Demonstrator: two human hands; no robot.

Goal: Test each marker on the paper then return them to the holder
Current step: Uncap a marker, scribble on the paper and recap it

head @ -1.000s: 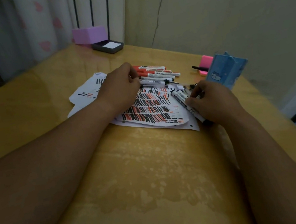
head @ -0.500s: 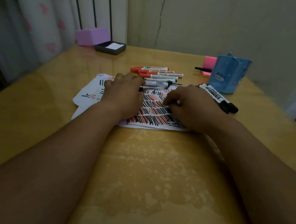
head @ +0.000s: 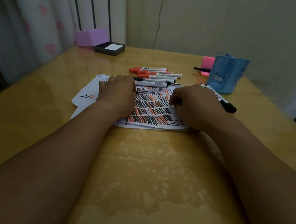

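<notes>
Light: dim, cool, diffuse, entering through the curtain (head: 43, 31) at upper left. Glare: soft sheen on the table (head: 42, 84), left of centre. Brightest patch: the paper (head: 87, 98). Shadows: faint. Focus: soft throughout; forearms (head: 39, 187) murky at the lower corners. Edges: wide-angle bending.

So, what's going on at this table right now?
Someone is midway through testing. The left hand rests palm-down on the paper, already full of red and black strokes. The right hand curls on the sheet, its grip unclear, a black marker beside it. More markers lie loose; the blue holder stands apart.
</notes>
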